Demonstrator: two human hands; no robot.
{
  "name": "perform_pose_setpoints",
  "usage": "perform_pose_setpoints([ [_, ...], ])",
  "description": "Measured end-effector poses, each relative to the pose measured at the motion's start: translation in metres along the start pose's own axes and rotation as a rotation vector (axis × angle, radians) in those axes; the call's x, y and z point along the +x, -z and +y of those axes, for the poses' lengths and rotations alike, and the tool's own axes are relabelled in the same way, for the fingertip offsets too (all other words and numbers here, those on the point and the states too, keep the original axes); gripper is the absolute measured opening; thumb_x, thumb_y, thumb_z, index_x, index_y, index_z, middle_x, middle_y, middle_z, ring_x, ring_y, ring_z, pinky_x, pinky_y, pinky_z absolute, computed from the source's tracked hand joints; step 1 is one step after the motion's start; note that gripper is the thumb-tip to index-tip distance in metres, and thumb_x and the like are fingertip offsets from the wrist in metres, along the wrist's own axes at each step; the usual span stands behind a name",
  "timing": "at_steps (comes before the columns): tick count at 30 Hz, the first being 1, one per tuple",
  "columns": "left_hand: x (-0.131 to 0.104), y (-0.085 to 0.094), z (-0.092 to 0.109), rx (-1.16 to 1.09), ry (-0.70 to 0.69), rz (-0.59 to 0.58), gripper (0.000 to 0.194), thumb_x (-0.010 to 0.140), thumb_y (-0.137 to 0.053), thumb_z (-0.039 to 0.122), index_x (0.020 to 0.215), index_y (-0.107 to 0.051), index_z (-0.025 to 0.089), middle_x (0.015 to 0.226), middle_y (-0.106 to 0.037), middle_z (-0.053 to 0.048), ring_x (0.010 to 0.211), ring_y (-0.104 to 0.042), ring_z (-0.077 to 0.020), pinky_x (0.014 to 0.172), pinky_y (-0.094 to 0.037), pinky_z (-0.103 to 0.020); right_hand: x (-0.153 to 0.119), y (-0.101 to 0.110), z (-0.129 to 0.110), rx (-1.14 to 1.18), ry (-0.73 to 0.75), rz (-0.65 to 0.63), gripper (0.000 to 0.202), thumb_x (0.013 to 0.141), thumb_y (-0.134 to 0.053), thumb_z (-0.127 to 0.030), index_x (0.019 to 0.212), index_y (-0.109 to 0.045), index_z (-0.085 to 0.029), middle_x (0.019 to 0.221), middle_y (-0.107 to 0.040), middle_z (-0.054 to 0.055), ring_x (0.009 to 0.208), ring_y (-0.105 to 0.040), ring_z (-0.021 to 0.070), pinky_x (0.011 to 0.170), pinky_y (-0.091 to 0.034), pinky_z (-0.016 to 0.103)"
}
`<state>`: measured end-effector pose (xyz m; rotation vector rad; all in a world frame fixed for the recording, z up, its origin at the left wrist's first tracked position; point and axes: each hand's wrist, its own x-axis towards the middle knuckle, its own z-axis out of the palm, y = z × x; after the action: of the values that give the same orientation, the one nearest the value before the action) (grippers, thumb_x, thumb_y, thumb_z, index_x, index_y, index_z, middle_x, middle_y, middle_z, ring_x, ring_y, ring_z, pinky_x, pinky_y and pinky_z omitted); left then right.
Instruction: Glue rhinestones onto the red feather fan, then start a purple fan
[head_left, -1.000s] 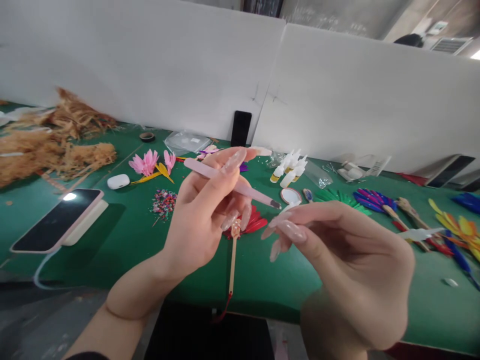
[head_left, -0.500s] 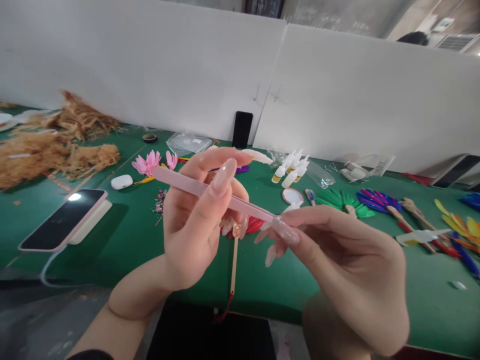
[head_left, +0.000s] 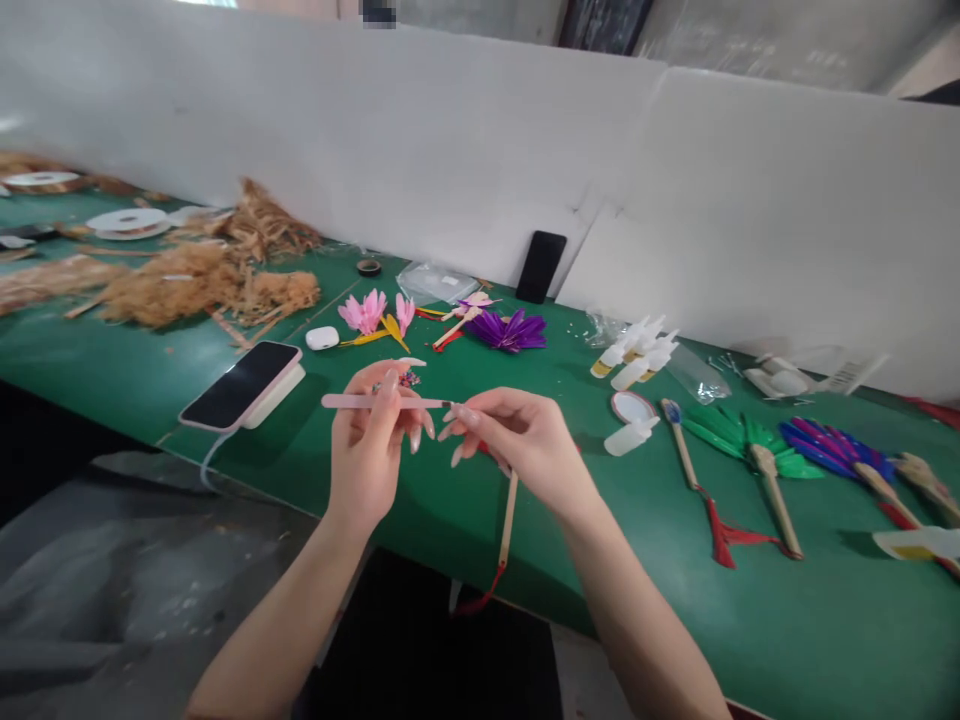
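My left hand point(head_left: 365, 465) is closed around pink tweezers point(head_left: 346, 401), held nearly level above the table with the dark tip pointing right. At that tip, the thumb and forefinger of my right hand point(head_left: 532, 440) are pinched together; whatever lies between them is too small to make out. Below my right hand, a wooden handle point(head_left: 508, 520) with a red tassel lies on the table. Its red head is mostly hidden behind that hand. Tiny colourful bits point(head_left: 409, 379) lie just behind my left fingers.
The green table point(head_left: 450, 520) holds a phone point(head_left: 241, 385) on a stand, pink flowers point(head_left: 364, 312), a purple fan-shaped piece point(head_left: 507, 330), small glue bottles point(head_left: 637, 350), a green fan point(head_left: 750, 435) and brown fibre point(head_left: 172, 280). A white board point(head_left: 450, 150) stands behind.
Both hands are farther from the camera and lower, with the tweezers more level. The view has shifted left, showing more of the table. Left still holds the tweezers; right is still at their tip.
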<state>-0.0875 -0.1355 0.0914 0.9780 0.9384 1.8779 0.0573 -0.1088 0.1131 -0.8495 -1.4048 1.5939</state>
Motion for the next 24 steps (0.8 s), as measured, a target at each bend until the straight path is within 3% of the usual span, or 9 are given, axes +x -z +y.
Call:
perform_pose_setpoints([
  [3, 0.003, 0.021, -0.011, 0.015, 0.107, 0.152, 0.024, 0.081, -0.066, 0.039, 0.088, -0.062, 0.017, 0.052, -0.05, 0.004, 0.045, -0.046, -0.0062, 0.041, -0.034, -0.017, 0.017, -0.018, 0.024, -0.04, -0.044, -0.004, 0.018, 0.077, -0.069, -0.031, 0.073, -0.064, -0.014, 0.067, -0.07, 0.002, 0.051, -0.065, 0.0106, 0.047, -0.05, 0.019],
  [7, 0.009, 0.039, -0.021, 0.06, 0.093, 0.248, 0.026, 0.081, -0.065, 0.041, 0.087, -0.061, 0.016, 0.052, -0.05, 0.004, 0.046, -0.045, -0.0062, 0.042, -0.031, -0.018, 0.031, -0.032, 0.04, -0.145, -0.077, 0.035, 0.019, 0.078, -0.067, -0.029, 0.069, -0.06, -0.014, 0.064, -0.069, 0.003, 0.05, -0.064, 0.01, 0.049, -0.049, 0.019],
  [15, 0.013, 0.054, -0.028, 0.177, 0.049, 0.25, 0.026, 0.083, -0.062, 0.042, 0.091, -0.061, 0.017, 0.054, -0.051, 0.003, 0.046, -0.045, -0.007, 0.041, -0.029, -0.02, 0.049, -0.039, 0.047, -0.18, -0.164, 0.048, 0.015, 0.079, -0.062, -0.015, 0.064, -0.059, -0.013, 0.058, -0.067, 0.003, 0.043, -0.06, 0.0084, 0.047, -0.047, 0.019],
  [24, 0.016, 0.057, -0.027, 0.216, 0.037, 0.237, 0.026, 0.084, -0.062, 0.041, 0.091, -0.061, 0.016, 0.054, -0.052, 0.003, 0.046, -0.045, -0.0064, 0.04, -0.03, -0.018, 0.055, -0.043, 0.047, -0.125, -0.224, 0.016, 0.019, 0.08, -0.062, -0.017, 0.062, -0.059, -0.012, 0.054, -0.065, 0.001, 0.04, -0.058, 0.0068, 0.044, -0.044, 0.017],
])
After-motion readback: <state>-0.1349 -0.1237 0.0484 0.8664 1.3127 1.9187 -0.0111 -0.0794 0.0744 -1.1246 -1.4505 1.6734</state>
